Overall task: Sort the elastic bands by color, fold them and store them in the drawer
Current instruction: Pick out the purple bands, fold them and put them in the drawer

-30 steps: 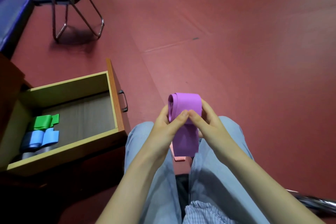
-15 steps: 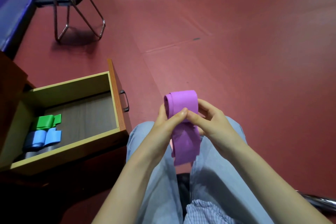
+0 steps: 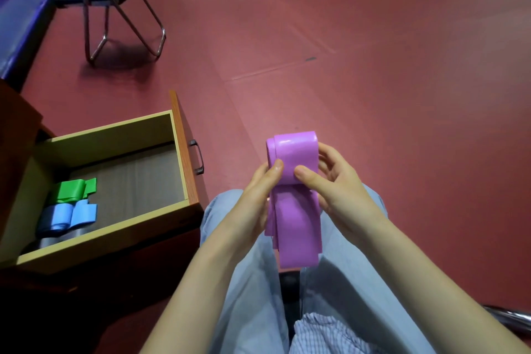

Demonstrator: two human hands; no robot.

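Both hands pinch a wide purple elastic band (image 3: 294,198) above the lap: the left hand (image 3: 253,204) and right hand (image 3: 336,190) press thumbs on its folded top. Left of them, an open wooden drawer (image 3: 178,152) holds folded green (image 3: 71,190) and blue (image 3: 66,217) bands.

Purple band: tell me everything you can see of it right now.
The purple band is a wide, flat strip, smooth and slightly glossy, like rubber. Its top is folded over into a loose loop of several layers; the rest hangs in overlapping layers between the knees, ends loose. It is held upright above the lap, to the right of the open drawer. The left hand and right hand grip it from either side, thumbs pressing its front just below the fold.
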